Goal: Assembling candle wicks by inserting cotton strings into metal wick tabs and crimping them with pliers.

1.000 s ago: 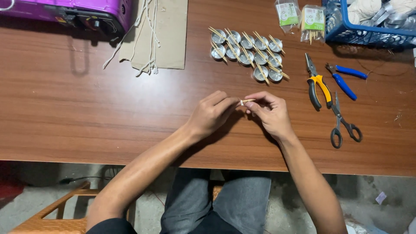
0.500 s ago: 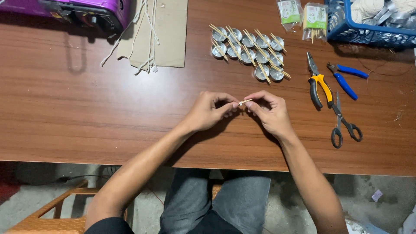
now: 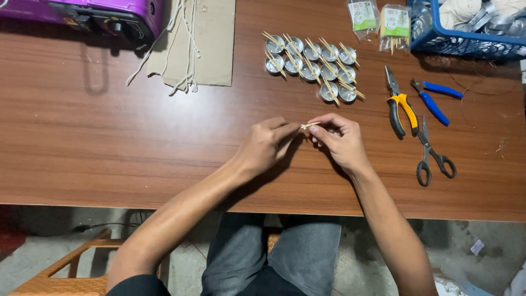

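Little has shifted since the earlier frames: both hands sit at the same spot above the table's middle, fingertips meeting over the same small piece.

From the head camera, the left hand and the right hand come together just above the brown wooden table. Between them is a short thin wooden stick, pale and lying roughly level. Both hands are closed to a fine pinch on it, the left at its left end, the right at its right end, with the other fingers curled under.

Beyond the hands stands a cluster of small round metal cups, sticks laid across them. To the right lie yellow-handled pliers, blue-handled pliers and black scissors. At the far edge are two small clear packets, a blue basket, a piece of cardboard with white string over it, and a purple case.
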